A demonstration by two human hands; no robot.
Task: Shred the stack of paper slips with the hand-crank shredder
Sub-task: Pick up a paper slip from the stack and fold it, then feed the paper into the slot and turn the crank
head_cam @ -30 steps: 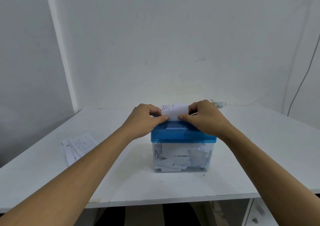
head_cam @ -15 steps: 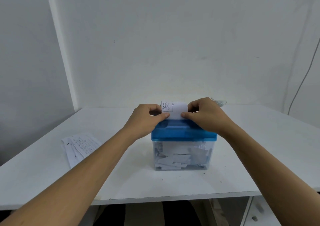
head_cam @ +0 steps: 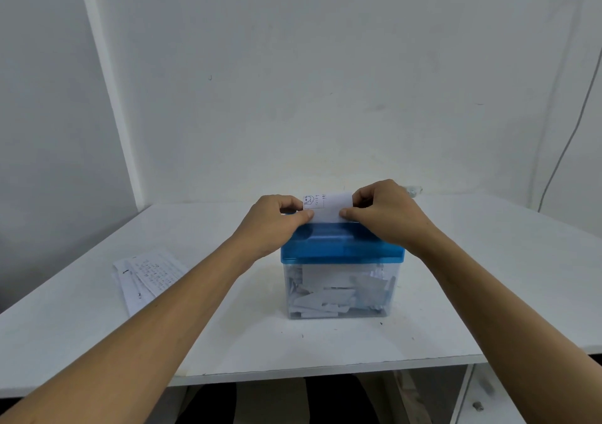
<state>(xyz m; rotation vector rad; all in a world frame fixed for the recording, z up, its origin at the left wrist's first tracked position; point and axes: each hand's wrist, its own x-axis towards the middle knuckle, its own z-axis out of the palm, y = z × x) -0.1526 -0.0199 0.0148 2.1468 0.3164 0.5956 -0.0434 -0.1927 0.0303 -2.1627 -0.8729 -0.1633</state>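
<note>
Left hand (head_cam: 272,225) and right hand (head_cam: 387,217) pinching paper slip (head_cam: 329,207) between them, upright above shredder (head_cam: 342,249)

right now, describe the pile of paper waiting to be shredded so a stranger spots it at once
On the white table, find the clear plastic shredder with the blue lid near the middle. To its left lies a fanned stack of white paper slips. Unlike the cut scraps in the bin or the single slip pinched over the slot, it lies flat.
</note>
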